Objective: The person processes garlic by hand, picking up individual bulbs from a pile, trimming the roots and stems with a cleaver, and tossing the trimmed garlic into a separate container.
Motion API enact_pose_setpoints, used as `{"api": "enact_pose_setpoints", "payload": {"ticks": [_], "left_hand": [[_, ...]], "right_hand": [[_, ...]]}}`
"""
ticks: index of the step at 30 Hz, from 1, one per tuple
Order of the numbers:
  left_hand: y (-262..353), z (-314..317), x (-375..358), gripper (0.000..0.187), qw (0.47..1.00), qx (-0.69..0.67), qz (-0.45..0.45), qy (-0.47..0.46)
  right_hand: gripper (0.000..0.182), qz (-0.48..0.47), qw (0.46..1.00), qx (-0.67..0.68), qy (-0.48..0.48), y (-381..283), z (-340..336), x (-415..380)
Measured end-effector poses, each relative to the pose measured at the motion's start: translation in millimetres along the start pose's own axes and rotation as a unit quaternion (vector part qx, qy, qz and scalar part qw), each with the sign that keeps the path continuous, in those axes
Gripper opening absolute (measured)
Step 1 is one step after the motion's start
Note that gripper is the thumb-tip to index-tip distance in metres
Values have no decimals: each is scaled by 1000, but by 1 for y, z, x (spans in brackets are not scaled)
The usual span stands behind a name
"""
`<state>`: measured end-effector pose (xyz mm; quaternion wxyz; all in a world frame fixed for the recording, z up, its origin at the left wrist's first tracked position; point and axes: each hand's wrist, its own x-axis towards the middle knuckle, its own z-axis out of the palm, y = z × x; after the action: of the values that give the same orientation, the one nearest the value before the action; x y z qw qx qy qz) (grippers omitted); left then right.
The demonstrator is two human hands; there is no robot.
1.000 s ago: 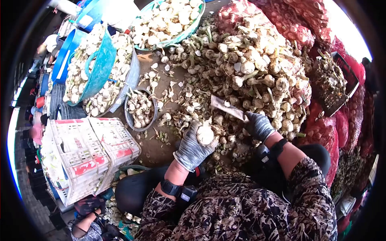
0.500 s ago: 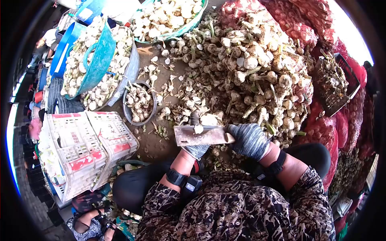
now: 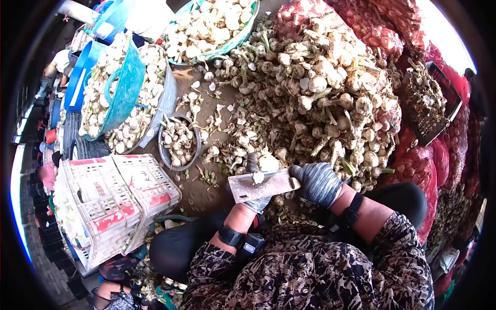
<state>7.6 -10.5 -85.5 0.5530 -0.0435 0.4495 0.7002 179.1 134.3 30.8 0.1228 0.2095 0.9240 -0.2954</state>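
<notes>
My right hand point(image 3: 318, 182), in a grey knitted glove, is closed round the handle of a cleaver point(image 3: 247, 188). Its broad, dirty blade lies flat above my left hand point(image 3: 258, 204) and hides most of that palm. A gloved finger of the left hand shows past the blade's far edge, beside a white garlic bulb point(image 3: 268, 163) that this hand appears to grip. A small white scrap of garlic point(image 3: 258, 177) rests on the blade. Beyond both hands rises a large heap of stemmed garlic bulbs point(image 3: 330, 103).
Left of the heap stands a round tub point(image 3: 164, 154) of garlic. White plastic crates point(image 3: 111, 199) are near my left knee. Teal baskets point(image 3: 126, 82) of trimmed garlic stand further back. Red mesh sacks point(image 3: 421, 178) and a black crate point(image 3: 449, 90) line the right. Another person's arm point(image 3: 106, 291) shows lower left.
The cleaver has tilted, its handle end now higher than its tip end. Both hands have shifted slightly down in the view, and the whole view has moved a little.
</notes>
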Motion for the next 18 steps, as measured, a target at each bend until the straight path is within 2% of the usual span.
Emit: {"api": "enact_pose_setpoints", "payload": {"ticks": [1, 2, 4, 6, 8, 9, 10, 12, 13, 14, 15, 16, 18], "left_hand": [[21, 23, -19, 30, 881, 418, 211, -65], [25, 32, -23, 31, 810, 520, 258, -86], [33, 48, -33, 37, 623, 684, 370, -91], [35, 51, -35, 35, 555, 750, 345, -101], [31, 46, -37, 42, 565, 744, 343, -96], [28, 46, -38, 46, 704, 645, 292, -55], [24, 45, -41, 53, 819, 525, 231, -12], [36, 59, -49, 56, 788, 550, 277, -11], [42, 65, -53, 58, 771, 562, 300, -8], [38, 63, -48, 62, 774, 558, 299, -10], [34, 60, -43, 65, 777, 555, 298, -11], [44, 71, -44, 72, 663, 650, 371, -11], [44, 84, -46, 80, 614, 668, 417, -44]], "right_hand": [[27, 5, 1000, 3, 14, 8, 5, 2], [28, 11, 1000, 7, 27, 15, 10, 4], [28, 8, 999, -7, 38, 18, 15, 7], [20, -1, 999, 6, 50, 18, 16, 6], [17, 15, 999, 0, 37, 21, 17, 9], [15, 76, 995, 23, 65, 34, 26, 15], [14, 136, 985, 47, 92, 47, 31, 17], [8, 204, 960, 183, 55, 77, 29, 19], [12, 195, 922, 321, 94, 67, 25, 25], [17, 187, 864, 451, 124, 52, 23, 25], [30, 163, 767, 615, 87, 41, 22, 25], [35, 149, 812, 557, 83, 35, 26, 27], [39, 169, 753, 636, 2, 13, 14, 21]]}}
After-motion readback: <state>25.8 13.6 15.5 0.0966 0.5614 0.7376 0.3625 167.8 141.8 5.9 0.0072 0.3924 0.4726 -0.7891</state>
